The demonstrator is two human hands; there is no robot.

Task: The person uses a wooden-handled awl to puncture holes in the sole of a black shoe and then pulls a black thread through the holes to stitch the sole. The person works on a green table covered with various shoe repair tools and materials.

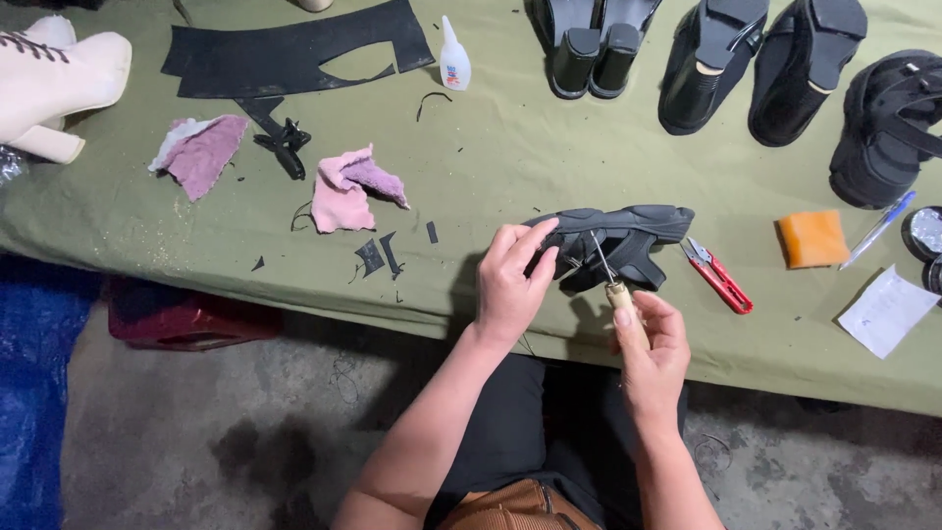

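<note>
The left hand (pixel 510 285) grips the heel end of a black sandal (pixel 618 240) that lies on its side at the near edge of the olive-green table cloth (pixel 510 157), thumb and fingers closed around the sole; the right hand (pixel 650 353) is closed on the pale wooden handle of a stitching awl (pixel 610 280), whose thin metal shaft slants up into the sandal's straps; the work in hand looks like piercing or sewing a strap to the sole, and it should go best with the sandal pinned firmly against the table so it cannot twist, the awl pushed along its own line rather than levered, and the left fingertips kept out of the point's path; red thread snips (pixel 718 277) lie just beside the sandal's toe, an orange sponge block (pixel 812 238) farther right; pink cloth scraps (pixel 345 191), black rubber offcuts (pixel 378 257) and a small glue bottle (pixel 453 57) lie well apart.
</note>
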